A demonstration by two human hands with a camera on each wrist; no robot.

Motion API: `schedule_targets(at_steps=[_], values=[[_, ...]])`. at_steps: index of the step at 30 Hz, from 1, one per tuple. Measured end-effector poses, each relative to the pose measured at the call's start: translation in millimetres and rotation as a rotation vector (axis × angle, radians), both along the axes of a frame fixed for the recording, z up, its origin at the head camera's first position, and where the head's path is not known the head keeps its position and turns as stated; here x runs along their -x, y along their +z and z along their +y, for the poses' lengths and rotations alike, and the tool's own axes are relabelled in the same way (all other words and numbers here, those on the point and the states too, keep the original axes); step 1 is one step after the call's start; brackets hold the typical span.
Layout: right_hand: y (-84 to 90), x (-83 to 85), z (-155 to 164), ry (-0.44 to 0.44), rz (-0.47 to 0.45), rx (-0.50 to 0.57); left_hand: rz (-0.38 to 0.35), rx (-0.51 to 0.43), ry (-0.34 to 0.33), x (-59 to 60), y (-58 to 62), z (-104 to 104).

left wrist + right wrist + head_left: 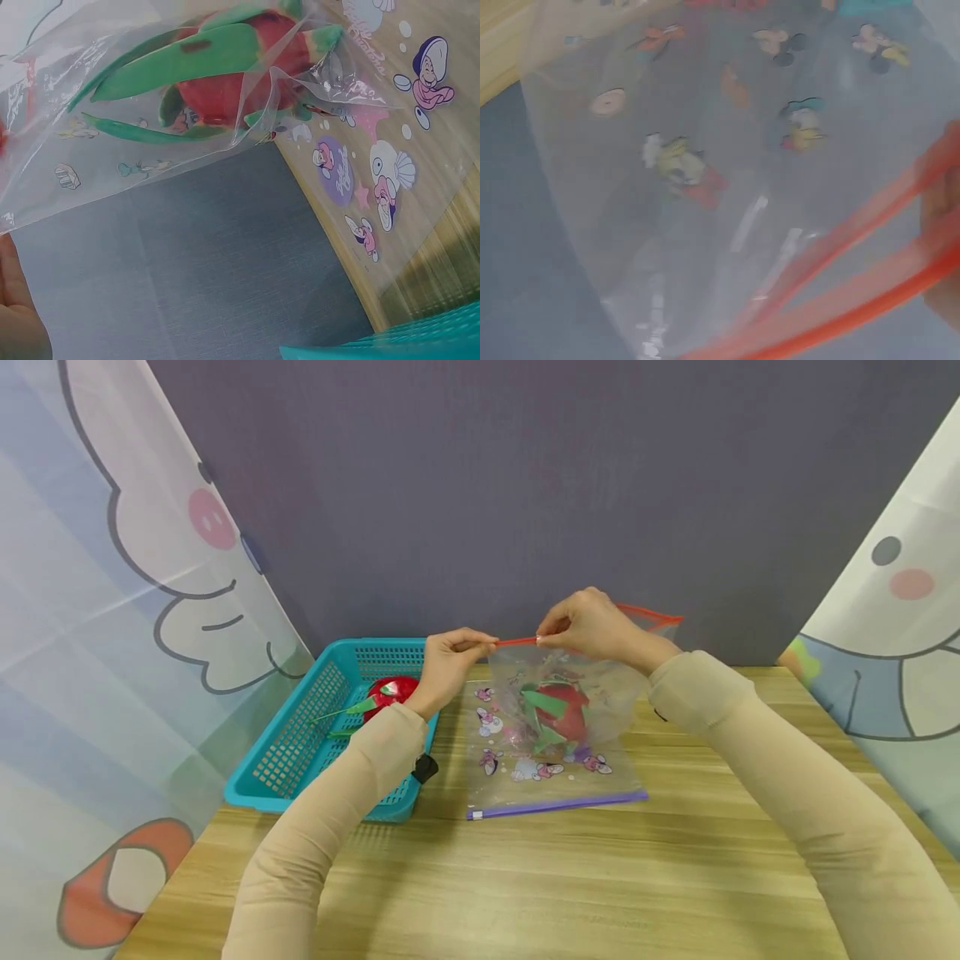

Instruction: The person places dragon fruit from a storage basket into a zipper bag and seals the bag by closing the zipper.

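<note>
A clear zip bag point(607, 693) with a red zipper hangs upright between my hands, printed with small cartoon figures. Inside sits a red dragon fruit point(244, 82) with long green leaves. My left hand point(448, 667) pinches the zipper's left end between thumb and fingertips. Further right along the same strip, my right hand point(592, 625) pinches it at a small white slider point(537, 640). Beyond the right hand, the two red zipper edges point(855, 307) stand apart.
A second clear bag point(517, 789) with a purple zipper lies flat on the wooden table point(570, 885), partly beneath the hanging one. To the left stands a teal basket point(277, 777) holding a red, green-leaved object point(393, 689). A black item point(425, 768) is at its right rim.
</note>
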State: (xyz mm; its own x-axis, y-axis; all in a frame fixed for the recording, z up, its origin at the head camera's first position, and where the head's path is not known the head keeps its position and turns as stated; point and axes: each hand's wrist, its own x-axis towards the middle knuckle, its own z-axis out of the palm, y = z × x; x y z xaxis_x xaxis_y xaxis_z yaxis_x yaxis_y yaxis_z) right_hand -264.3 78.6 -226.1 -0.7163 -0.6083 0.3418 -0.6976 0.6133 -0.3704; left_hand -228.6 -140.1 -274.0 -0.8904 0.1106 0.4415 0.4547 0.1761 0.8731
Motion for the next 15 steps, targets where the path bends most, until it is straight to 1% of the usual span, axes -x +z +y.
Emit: schedule_targets(at_steps=[3,5,7,10,12,14,15], values=[[0.2,-10.0,-7.2,-0.067,0.102,-0.084,0.005,0.002,0.001,1.2,0.5,-0.4],[-0.8,-16.4,-12.8,-0.089,0.185,-0.125,0.015,0.0,0.006,1.8,0.8,-0.8],[-3.0,-19.9,-17.2,-0.096,0.245,-0.137,0.028,-0.004,0.013,2.5,0.9,-1.3],[-7.0,-19.9,-18.9,-0.083,0.308,-0.109,0.044,-0.007,0.015,3.5,1.2,-1.1],[-9.6,-17.2,-17.0,-0.061,0.33,-0.08,0.042,-0.009,0.011,4.7,1.0,-0.9],[-12.5,-12.6,-13.3,-0.019,0.349,-0.05,0.038,-0.016,0.003,6.3,0.6,-0.5],[-13.9,-9.8,-11.1,0.012,0.359,-0.022,0.038,-0.021,-0.003,9.4,-1.7,-1.1]])
